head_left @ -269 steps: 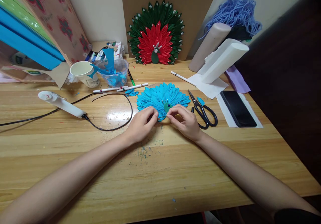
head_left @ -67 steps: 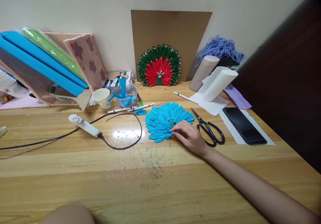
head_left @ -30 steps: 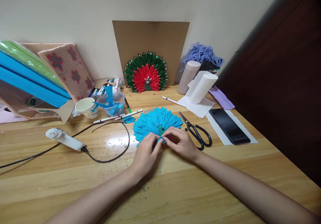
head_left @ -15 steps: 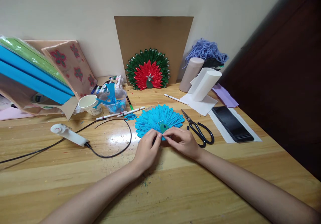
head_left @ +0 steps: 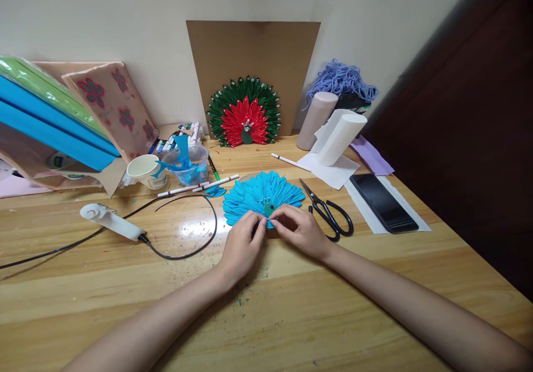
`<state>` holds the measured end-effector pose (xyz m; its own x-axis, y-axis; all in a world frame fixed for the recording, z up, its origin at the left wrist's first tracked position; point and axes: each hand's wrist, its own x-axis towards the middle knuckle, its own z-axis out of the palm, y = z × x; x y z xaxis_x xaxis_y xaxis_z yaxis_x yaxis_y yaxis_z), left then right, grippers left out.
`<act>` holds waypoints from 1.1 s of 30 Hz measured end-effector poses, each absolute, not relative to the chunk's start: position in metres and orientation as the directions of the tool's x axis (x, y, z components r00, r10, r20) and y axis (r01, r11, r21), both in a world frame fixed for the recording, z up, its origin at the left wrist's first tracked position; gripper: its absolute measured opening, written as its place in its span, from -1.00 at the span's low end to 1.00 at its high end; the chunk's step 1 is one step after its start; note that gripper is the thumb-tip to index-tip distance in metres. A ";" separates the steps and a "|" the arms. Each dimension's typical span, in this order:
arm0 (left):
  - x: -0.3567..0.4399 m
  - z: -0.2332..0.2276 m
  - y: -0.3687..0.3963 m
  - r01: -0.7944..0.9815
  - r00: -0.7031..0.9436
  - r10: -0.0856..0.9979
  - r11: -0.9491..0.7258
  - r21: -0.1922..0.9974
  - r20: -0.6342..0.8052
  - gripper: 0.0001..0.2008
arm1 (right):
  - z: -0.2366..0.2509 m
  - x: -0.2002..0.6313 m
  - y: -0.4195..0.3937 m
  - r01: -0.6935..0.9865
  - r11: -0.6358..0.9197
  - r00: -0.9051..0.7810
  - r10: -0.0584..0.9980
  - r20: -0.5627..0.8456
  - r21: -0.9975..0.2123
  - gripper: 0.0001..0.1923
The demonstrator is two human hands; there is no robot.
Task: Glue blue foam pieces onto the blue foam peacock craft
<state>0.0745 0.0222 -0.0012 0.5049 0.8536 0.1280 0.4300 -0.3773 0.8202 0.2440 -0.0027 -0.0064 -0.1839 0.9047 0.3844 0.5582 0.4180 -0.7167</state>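
Note:
A blue paper peacock [head_left: 262, 191] with layered feathers lies on the table in front of me. It bears a small green head piece [head_left: 270, 209] with a dark eye and tiny pale dots above it. My left hand [head_left: 244, 241] is closed at the peacock's lower edge, thumb and forefinger pinching it. From the other side my right hand [head_left: 302, 231] grips the same bottom edge, forefinger by the green piece and thumb below, a bit of blue showing between them. The fingertips cover part of that edge. Black-handled scissors [head_left: 328, 211] lie just right of the peacock.
A glue gun [head_left: 112, 222] with a looping cord lies left. Behind it stand a paper cup [head_left: 146, 171] and a clear tub [head_left: 187, 166] of blue scraps. A red-green peacock [head_left: 245, 114] leans against cardboard [head_left: 254, 50]. Rolls [head_left: 343, 139] and a phone [head_left: 383, 202] sit right.
My right thumb and forefinger have parted slightly at the peacock's lower edge, the forefinger moving up by the green piece. The whole view has shifted a little.

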 end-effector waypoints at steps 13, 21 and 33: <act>0.075 0.001 0.018 0.499 0.473 0.860 -0.441 0.746 0.192 -0.80 | -0.008 0.243 -0.004 0.563 0.431 -0.181 0.897 0.403 -0.705 -0.95; 0.073 -0.001 0.020 0.507 0.385 0.902 -0.384 0.771 0.196 -0.77 | -0.009 0.243 -0.002 0.507 0.308 0.003 0.933 0.359 -0.805 -0.92; 0.074 0.002 0.020 0.490 0.448 0.885 -0.363 0.792 0.128 -0.71 | -0.008 0.244 -0.002 0.540 0.464 -0.136 0.871 0.471 -0.702 -0.94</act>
